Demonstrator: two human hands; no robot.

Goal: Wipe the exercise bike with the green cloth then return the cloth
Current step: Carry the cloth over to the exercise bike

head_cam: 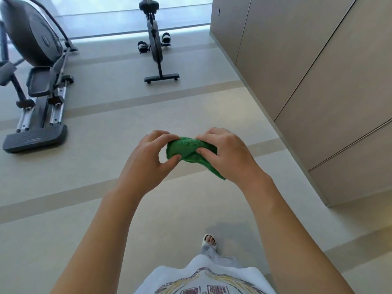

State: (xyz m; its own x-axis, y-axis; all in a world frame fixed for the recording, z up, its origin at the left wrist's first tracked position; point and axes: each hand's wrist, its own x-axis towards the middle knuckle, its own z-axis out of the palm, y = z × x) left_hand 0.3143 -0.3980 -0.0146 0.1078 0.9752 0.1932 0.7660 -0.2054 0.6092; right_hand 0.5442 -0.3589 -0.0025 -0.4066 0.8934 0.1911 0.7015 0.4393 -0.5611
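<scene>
1. We stand on a pale floor [106, 187] crossed by darker bands, with tall beige cabinet panels [307, 71] rising along our right.
2. A grey elliptical trainer [36, 71] fills the far left, its foot platforms and rails angled toward us.
3. The exercise bike [156, 41] stands ahead near the bright window, well apart from us, its saddle, pedals and floor stabiliser facing our way.
4. Our left hand [148, 160] and right hand [229, 155] meet at chest height, both closed on the green cloth [188, 149], thumbs and fingertips pinching its bunched folds between them.
5. One corner of the cloth hangs below our right palm.
6. A sandalled foot [210, 240] shows below.
</scene>
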